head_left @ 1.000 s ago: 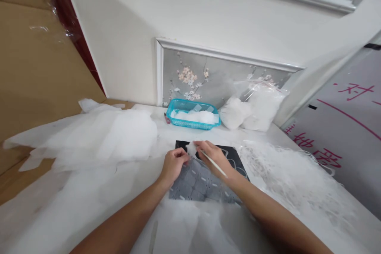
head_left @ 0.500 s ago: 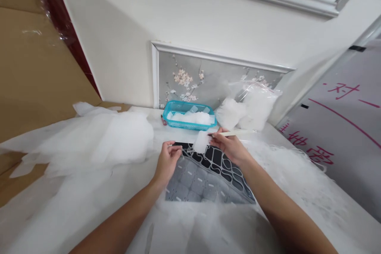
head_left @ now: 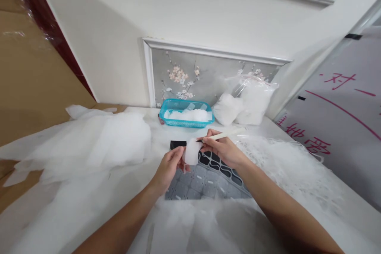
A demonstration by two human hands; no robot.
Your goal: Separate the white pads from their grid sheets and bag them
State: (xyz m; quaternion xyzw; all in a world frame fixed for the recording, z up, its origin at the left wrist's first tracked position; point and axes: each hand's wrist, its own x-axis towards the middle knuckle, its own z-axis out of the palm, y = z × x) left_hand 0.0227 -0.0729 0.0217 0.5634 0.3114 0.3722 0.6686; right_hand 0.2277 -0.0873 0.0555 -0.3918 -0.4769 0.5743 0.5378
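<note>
White wall [head_left: 119, 27] is seen across the top of the frame, and a pale table [head_left: 157, 137] spreads below it. At far right, a panel [head_left: 357, 123] is marked with magenta handwriting. At left, thin white sheets are stacked in a loose pile [head_left: 113, 139]; at right, fine white strips are tangled in a heap [head_left: 291, 170]. At lower centre, a dark board [head_left: 177, 144] is mostly covered by a grey, slotted sheet [head_left: 205, 186], whose upper right part is opened into loops and holes.

Two containers are set near the wall. A clear plastic bag [head_left: 254, 105], right of centre, is stuffed with soft white material. Beside it, at centre, a blue basket [head_left: 184, 122] is partly filled with small white pieces, some propped against its back edge.

Just above the board, a white piece [head_left: 192, 153] is held by its left edge, pinched in the fingers of the left hand [head_left: 168, 168]. Its upper right corner is met by the right fingertips or by the dark tip of a pale stick [head_left: 229, 133]; which, cannot be told. That stick is gripped in the right hand [head_left: 226, 150].

The piece is judged very light, limp and easily torn or creased, so it is best taken gently by an edge.
</note>
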